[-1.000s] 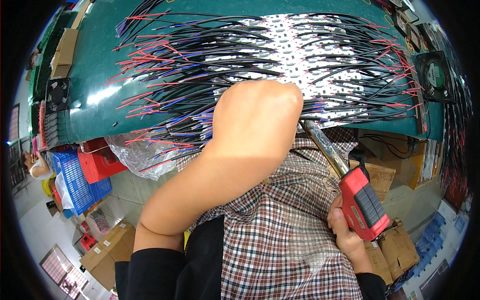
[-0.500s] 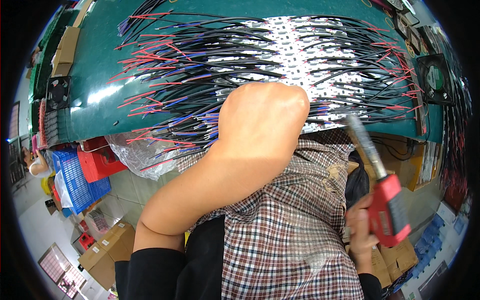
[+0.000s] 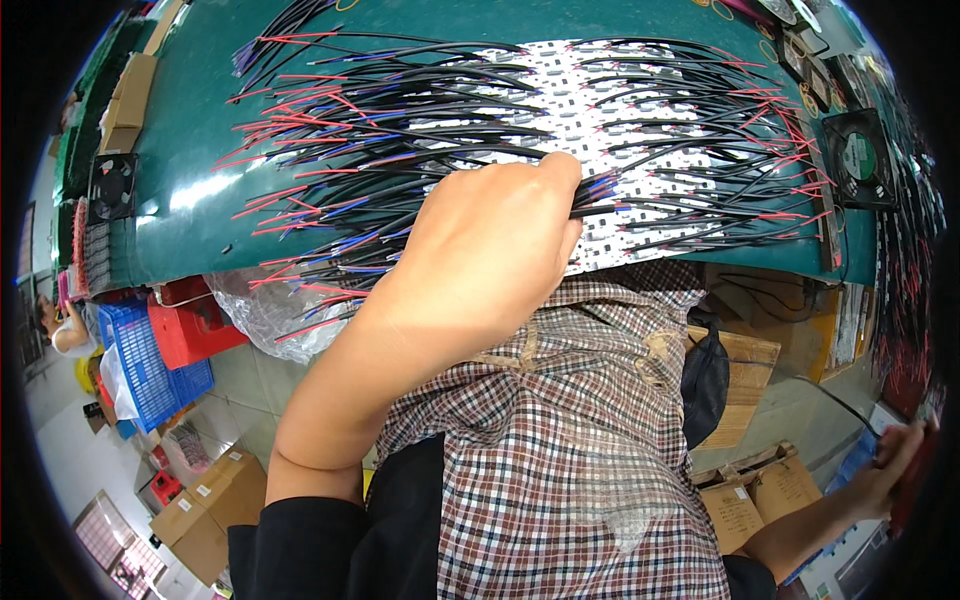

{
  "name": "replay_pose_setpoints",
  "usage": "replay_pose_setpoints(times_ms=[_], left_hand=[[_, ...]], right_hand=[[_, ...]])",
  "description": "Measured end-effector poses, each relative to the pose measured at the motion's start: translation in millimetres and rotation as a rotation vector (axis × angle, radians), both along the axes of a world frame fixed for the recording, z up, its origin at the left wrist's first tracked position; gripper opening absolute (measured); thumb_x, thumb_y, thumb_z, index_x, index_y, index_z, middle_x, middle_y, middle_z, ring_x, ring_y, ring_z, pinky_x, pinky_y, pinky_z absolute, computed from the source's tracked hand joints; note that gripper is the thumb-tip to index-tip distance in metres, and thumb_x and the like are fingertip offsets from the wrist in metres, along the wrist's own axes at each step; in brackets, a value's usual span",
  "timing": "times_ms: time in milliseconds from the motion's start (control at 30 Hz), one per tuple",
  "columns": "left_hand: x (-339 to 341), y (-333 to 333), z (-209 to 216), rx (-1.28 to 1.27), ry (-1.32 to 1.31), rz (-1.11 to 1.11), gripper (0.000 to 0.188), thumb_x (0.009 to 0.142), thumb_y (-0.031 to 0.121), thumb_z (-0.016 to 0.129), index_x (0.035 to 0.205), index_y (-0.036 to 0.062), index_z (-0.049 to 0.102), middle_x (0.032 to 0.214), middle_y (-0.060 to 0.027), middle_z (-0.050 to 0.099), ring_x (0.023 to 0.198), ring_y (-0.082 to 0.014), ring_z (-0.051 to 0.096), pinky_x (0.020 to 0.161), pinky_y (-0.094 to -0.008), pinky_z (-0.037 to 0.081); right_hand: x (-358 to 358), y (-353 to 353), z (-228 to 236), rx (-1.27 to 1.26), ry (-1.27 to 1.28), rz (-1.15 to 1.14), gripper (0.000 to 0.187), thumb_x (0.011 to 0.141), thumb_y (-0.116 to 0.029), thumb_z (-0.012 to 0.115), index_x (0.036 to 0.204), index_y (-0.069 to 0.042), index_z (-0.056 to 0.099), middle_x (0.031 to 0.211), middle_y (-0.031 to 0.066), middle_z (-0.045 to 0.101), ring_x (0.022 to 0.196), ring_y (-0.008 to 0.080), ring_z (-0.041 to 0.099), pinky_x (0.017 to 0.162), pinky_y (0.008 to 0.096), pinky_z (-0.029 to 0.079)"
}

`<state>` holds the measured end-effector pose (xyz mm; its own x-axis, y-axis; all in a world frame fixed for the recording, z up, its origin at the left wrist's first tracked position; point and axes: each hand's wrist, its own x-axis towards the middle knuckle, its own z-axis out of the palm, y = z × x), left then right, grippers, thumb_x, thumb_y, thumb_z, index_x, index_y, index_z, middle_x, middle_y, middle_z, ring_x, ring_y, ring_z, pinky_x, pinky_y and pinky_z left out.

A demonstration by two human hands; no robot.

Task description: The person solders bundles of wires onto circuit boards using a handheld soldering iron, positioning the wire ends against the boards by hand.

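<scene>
My left hand (image 3: 490,230) is closed on a bundle of black cables (image 3: 598,196) over the near edge of the work. Their blue and black ends stick out to the right of my fingers. Under and beyond it lie white circuit boards (image 3: 580,90) in a sheet, with rows of black cables (image 3: 350,150) ending in bare red and blue wires at both sides. Far out at the right rim, my right hand (image 3: 895,465) is wrapped round a red-handled soldering iron (image 3: 915,490). The picture's dark edge hides most of that tool.
The green table (image 3: 190,230) bears a black fan (image 3: 858,160) at right and another fan (image 3: 113,186) at left. Below its edge are a blue crate (image 3: 150,360), a red bin (image 3: 190,330) and clear plastic (image 3: 275,310). Cardboard boxes (image 3: 215,505) stand on the floor.
My right hand has swung out to the far right with the soldering iron, away from the boards. The left hand has shifted slightly left, and the cable ends beside its fingers now show.
</scene>
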<state>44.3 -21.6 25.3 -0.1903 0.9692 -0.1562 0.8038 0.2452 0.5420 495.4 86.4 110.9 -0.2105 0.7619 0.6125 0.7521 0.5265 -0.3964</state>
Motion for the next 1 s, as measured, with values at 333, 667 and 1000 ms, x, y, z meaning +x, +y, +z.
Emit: replay_pose_setpoints(times_ms=[333, 667, 1000], left_hand=[[2.1, -19.4, 15.3, 0.396, 0.010, 0.083, 0.024, 0.080, 0.002, 0.069, 0.103, 0.0035, 0.064, 0.082, -0.0141, 0.067, 0.074, -0.0335, 0.066, 0.067, -0.0364, 0.051], [19.7, -29.9, -21.2, 0.236, 0.054, 0.094, 0.018, 0.075, 0.011, 0.077, 0.084, 0.0018, 0.066, 0.073, -0.0150, 0.066, 0.066, -0.0348, 0.065, 0.060, -0.0414, 0.050], [23.1, -27.8, -24.2, 0.219, 0.094, 0.091, 0.020, 0.073, 0.012, 0.079, 0.083, 0.0020, 0.065, 0.073, -0.0151, 0.065, 0.068, -0.0347, 0.065, 0.062, -0.0437, 0.050]], right_hand=[[-118.3, -111.1, -80.7, -0.995, 0.644, 0.177, 0.052, 0.096, -0.020, 0.059, 0.140, -0.001, 0.040, 0.084, 0.0040, 0.055, 0.055, 0.0064, 0.040, 0.053, 0.0208, 0.037], [-128.0, -131.4, -94.0, -1.231, 0.099, 0.357, 0.019, 0.087, -0.012, 0.071, 0.100, 0.001, 0.068, 0.087, 0.0113, 0.068, 0.074, 0.0259, 0.066, 0.069, 0.0355, 0.052], [-146.3, -122.6, -99.2, -1.237, 0.147, 0.420, 0.017, 0.087, -0.011, 0.071, 0.098, 0.000, 0.067, 0.084, 0.0112, 0.065, 0.074, 0.0270, 0.064, 0.068, 0.0364, 0.051]])
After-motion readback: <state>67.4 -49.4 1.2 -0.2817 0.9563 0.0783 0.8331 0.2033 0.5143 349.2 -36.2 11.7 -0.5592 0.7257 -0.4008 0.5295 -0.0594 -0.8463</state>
